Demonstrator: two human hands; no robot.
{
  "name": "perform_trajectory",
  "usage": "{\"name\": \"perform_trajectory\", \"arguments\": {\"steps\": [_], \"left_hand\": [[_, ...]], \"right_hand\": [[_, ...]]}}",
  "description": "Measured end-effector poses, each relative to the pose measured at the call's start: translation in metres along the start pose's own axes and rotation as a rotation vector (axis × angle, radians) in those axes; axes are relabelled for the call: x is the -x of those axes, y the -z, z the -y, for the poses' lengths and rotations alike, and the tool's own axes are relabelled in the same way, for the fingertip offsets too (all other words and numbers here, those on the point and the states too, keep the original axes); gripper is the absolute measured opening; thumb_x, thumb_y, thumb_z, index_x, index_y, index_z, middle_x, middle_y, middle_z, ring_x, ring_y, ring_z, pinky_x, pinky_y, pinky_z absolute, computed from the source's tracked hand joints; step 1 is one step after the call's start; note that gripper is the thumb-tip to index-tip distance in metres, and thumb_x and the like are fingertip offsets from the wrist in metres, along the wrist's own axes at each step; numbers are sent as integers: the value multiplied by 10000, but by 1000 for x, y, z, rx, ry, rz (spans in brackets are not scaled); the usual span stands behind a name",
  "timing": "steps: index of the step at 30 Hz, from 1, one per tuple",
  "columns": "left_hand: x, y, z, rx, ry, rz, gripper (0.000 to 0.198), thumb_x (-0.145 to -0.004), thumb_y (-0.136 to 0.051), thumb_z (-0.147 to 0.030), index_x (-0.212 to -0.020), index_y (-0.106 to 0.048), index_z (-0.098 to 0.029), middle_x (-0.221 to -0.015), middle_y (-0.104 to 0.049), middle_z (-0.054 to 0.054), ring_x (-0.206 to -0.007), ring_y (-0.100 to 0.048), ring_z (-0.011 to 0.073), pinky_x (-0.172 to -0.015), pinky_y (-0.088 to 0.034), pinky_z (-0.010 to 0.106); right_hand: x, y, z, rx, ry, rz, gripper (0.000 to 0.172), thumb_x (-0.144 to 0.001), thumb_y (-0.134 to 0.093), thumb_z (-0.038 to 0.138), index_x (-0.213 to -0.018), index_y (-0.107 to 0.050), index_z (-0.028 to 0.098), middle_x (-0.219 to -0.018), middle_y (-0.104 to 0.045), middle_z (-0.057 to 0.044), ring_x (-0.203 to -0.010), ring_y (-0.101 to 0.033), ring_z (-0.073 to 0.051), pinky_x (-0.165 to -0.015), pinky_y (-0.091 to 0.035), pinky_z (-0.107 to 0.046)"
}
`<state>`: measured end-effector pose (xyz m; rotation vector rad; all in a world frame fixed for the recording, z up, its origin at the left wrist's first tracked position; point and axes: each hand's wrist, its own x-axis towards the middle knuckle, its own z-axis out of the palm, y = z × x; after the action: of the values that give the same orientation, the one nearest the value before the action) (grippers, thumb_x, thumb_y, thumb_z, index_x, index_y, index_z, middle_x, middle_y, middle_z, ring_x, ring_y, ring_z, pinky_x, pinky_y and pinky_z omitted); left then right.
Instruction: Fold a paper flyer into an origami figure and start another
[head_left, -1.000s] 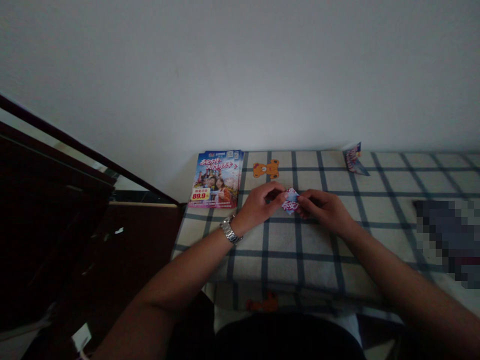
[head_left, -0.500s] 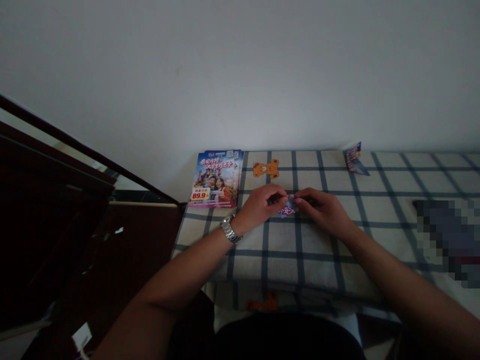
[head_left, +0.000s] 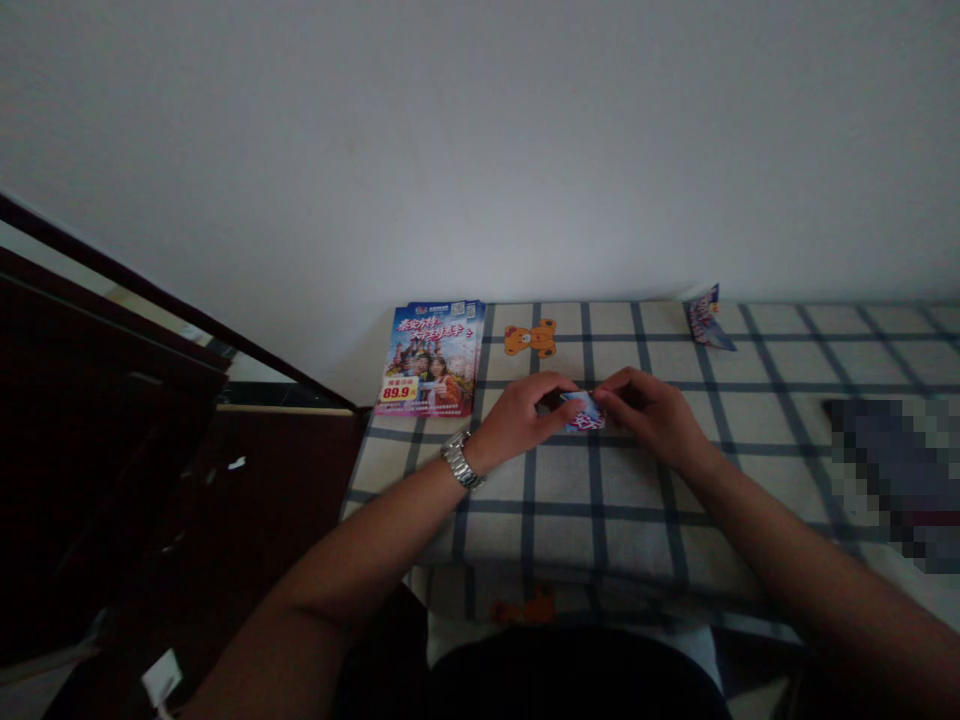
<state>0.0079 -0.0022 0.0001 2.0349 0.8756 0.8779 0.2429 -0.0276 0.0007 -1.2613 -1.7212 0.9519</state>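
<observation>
Between my fingertips is a small folded piece of printed paper (head_left: pixel 586 414), blue and white with pink lettering. My left hand (head_left: pixel 534 408) pinches its left side, thumb on top. At its upper right corner, my right hand (head_left: pixel 643 408) grips it between thumb and fingers. The paper is held just above the checked cloth, and its underside is hidden. To the left lies a stack of flyers (head_left: pixel 431 360) with similar blue and pink print. A folded paper piece (head_left: pixel 709 320) of the same print stands near the wall on the right.
A checked tablecloth (head_left: pixel 570 500) with a bear print (head_left: pixel 530 338) covers the table, which meets a white wall (head_left: pixel 525 150). A dark blurred-out object (head_left: pixel 892 470) lies at the right. Dark wooden furniture (head_left: pixel 90 420) stands at the left.
The paper between my hands has turned and shows a flatter, wider face. My right fingers have shifted slightly right along its edge. The stack and the standing piece stay put.
</observation>
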Motion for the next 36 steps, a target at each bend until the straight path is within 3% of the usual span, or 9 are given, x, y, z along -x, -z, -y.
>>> {"name": "perform_trajectory", "arguments": {"steps": [8,18,25,36], "left_hand": [[0,-2,-1,106,29,-54,302,-1027,-622,-470,-1026,-691,-176,-913,-727,51,-798,-677,153,-729,-545,265],[-2,-4,3,191,100,-126,338,-1003,-652,-522,-1008,-681,-185,-883,-714,35,-785,-662,148,-721,-542,269],[-2,-6,11,228,111,-142,287,-986,-708,-450,-1068,-678,-176,-948,-742,52,-832,-702,148,-775,-571,279],[-1,-5,1,90,57,-100,152,-995,-701,-353,-1045,-720,-210,-932,-760,22,-825,-720,154,-778,-581,287]], "right_hand": [[-1,-1,3,-109,-48,-64,394,-927,-732,612,-922,-679,221,-664,-663,-1,-574,-616,-154,-535,-487,-284],[0,-3,0,-115,-27,39,303,-951,-722,545,-976,-698,244,-856,-733,-37,-751,-680,-195,-668,-556,-321],[0,-3,-3,-80,-10,69,275,-962,-709,519,-964,-694,245,-856,-728,-31,-752,-669,-195,-670,-534,-320],[2,-5,-2,-43,-19,98,328,-967,-687,566,-1063,-706,253,-920,-764,-44,-772,-698,-203,-669,-563,-318]]}}
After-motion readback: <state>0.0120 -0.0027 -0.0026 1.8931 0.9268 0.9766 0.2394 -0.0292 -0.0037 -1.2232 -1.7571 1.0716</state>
